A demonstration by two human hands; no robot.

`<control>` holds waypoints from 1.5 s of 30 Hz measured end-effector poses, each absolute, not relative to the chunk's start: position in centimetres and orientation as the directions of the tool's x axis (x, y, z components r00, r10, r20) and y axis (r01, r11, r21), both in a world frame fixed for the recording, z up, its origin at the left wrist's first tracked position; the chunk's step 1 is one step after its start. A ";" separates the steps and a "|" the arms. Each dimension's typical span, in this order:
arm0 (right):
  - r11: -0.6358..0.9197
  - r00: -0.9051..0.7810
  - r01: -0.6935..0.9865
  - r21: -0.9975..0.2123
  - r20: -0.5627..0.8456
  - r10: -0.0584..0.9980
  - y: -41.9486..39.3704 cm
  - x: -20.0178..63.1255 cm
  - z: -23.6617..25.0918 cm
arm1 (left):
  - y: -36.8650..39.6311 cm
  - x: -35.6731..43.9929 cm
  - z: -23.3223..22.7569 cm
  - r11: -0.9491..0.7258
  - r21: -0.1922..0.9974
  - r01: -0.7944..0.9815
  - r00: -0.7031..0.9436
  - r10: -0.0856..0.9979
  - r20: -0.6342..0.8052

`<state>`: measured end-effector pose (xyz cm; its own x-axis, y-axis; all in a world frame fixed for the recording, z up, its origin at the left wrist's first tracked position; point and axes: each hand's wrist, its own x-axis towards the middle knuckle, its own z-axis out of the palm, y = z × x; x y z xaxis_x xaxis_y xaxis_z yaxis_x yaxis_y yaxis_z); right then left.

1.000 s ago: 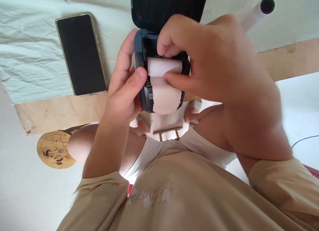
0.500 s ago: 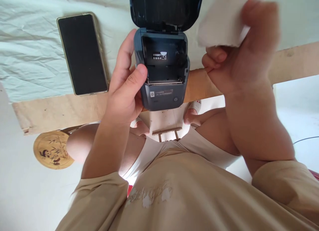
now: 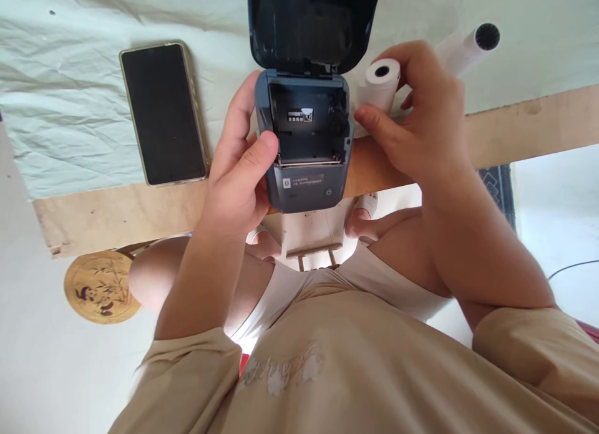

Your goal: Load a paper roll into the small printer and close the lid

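Note:
A dark blue label printer (image 3: pixel 309 184) is held in my left hand (image 3: pixel 238 178), thumb on its left edge and fingers behind it. Its black lid (image 3: pixel 311 28) is swung up, and the paper bay inside shows a small printed label and no roll. Just right of the printer, my right hand (image 3: pixel 421 122) grips a white paper roll (image 3: pixel 379 91) between thumb and fingers, its dark core hole facing up toward me. Beyond that hand lies a second white roll (image 3: pixel 461 52) with a black-ended core, partly hidden by the knuckles.
A phone (image 3: pixel 165 116) with a dark screen lies on the pale cloth (image 3: pixel 70 110) at left. The table's bare wooden edge (image 3: pixel 116 212) runs in front of me. Below left is a round wooden stool (image 3: pixel 100 290) with a panda drawing.
My right hand has come down and left, bringing the paper roll beside the printer. The second roll now shows on the cloth. My left hand still holds the printer with its lid up.

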<state>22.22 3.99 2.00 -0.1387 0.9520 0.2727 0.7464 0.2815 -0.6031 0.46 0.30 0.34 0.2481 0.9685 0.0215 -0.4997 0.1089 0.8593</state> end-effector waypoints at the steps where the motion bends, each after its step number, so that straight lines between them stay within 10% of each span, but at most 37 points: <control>1: 0.287 -0.131 0.747 -0.600 0.289 0.948 4.0 22.2 2.0 | 0.3 0.4 0.4 0.110 0.860 -0.498 0.254 0.967 0.023; 15: 0.453 -0.255 0.687 -0.567 0.395 0.882 4.0 22.4 1.4 | 0.3 0.2 0.4 0.100 0.871 -0.482 0.278 0.960 0.043; 22: 0.460 0.013 0.698 -0.549 0.652 0.758 4.2 25.5 3.1 | 0.3 0.1 0.4 0.128 0.868 -0.480 0.281 0.960 0.014; 29: 0.066 0.124 0.841 -0.537 0.309 0.943 6.5 27.7 1.7 | 0.3 0.2 0.5 0.126 0.866 -0.483 0.287 0.958 0.020; 35: 0.011 0.171 0.849 -0.529 0.295 0.940 6.3 27.2 1.9 | 0.3 0.0 0.5 0.139 0.847 -0.514 0.300 0.954 0.026; 39: 0.240 0.199 0.591 -0.770 0.428 0.882 6.1 27.6 2.0 | 0.3 0.1 0.5 0.136 0.863 -0.488 0.295 0.955 0.016; 42: 0.091 0.307 0.094 -0.991 0.116 0.945 6.8 28.3 2.4 | 0.2 0.1 0.6 0.135 0.865 -0.483 0.288 0.958 0.011; 45: -0.106 0.221 -0.220 -0.970 -0.155 0.963 7.1 28.6 2.8 | 0.3 0.2 0.4 0.124 0.870 -0.477 0.278 0.960 0.015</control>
<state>28.60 7.13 2.82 0.2206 0.9629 -0.1554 -0.2195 -0.1063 -0.9698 0.17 0.32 0.42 0.2781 0.9604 0.0155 -0.4770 0.1241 0.8701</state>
